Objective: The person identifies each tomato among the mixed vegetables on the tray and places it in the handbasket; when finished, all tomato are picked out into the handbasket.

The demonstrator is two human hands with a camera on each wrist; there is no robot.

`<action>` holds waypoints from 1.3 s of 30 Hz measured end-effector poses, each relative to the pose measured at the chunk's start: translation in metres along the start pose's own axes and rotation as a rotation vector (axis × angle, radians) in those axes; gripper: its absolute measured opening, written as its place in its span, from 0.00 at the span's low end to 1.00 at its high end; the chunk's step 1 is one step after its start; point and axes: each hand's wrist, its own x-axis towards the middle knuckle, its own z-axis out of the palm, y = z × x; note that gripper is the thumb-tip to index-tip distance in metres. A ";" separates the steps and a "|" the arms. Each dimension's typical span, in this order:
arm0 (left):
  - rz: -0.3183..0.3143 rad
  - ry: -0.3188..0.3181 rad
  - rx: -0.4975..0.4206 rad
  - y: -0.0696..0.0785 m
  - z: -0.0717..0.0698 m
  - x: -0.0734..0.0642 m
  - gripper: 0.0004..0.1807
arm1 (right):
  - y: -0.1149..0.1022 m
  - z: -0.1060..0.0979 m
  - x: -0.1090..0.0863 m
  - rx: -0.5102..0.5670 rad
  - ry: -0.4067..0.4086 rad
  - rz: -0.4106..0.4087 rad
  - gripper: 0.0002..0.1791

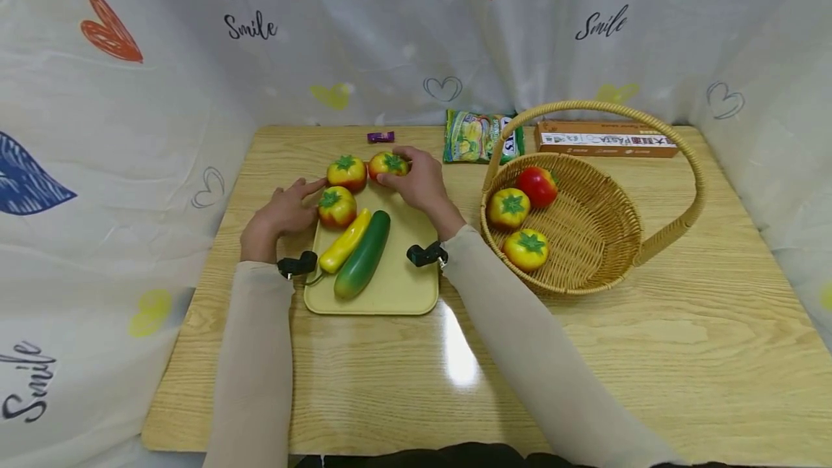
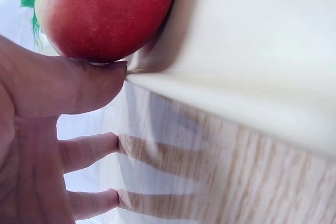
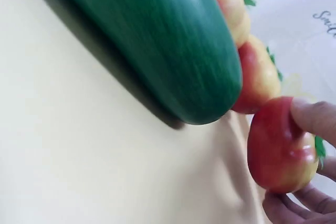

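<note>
Wooden table [image 1: 650, 352]: right hand [image 1: 422, 178] pinches a tomato [image 1: 385, 165]; left hand [image 1: 286, 211] (fingers straight, spread) touches another tomato [image 2: 110, 14]

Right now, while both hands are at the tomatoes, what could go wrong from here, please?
The held tomato is round and smooth, so it may slip from the right hand and roll into the tomato beside it.

The left hand touches the nearer tomato; a push could drive that into the yellow pepper.

The right sleeve passes close to the basket, so an outward swing might bump it.
</note>
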 end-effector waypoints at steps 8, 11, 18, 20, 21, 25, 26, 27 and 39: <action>-0.004 -0.010 0.013 -0.003 0.001 0.004 0.40 | -0.013 -0.017 -0.032 0.092 0.001 -0.033 0.34; -0.004 -0.008 0.011 -0.005 0.001 0.004 0.40 | -0.024 -0.029 -0.050 0.118 -0.027 -0.058 0.33; -0.010 -0.013 0.010 -0.004 0.001 0.003 0.40 | -0.038 -0.074 -0.095 0.163 -0.124 -0.128 0.31; -0.011 -0.011 0.016 -0.004 0.001 0.002 0.40 | -0.037 -0.089 -0.107 0.174 -0.150 -0.149 0.30; -0.010 -0.011 0.017 -0.003 0.000 0.002 0.40 | -0.036 -0.096 -0.113 0.184 -0.161 -0.156 0.30; -0.005 -0.010 0.018 -0.002 0.001 0.002 0.40 | -0.025 -0.127 -0.138 0.216 -0.183 -0.197 0.31; -0.004 -0.010 0.017 -0.002 0.001 0.002 0.40 | -0.020 -0.135 -0.144 0.217 -0.179 -0.209 0.31; -0.003 -0.010 0.016 -0.002 0.000 0.002 0.40 | -0.015 -0.143 -0.150 0.206 -0.173 -0.218 0.31; 0.003 -0.011 0.017 0.000 0.000 0.001 0.40 | 0.045 -0.234 -0.216 -0.053 -0.062 -0.177 0.31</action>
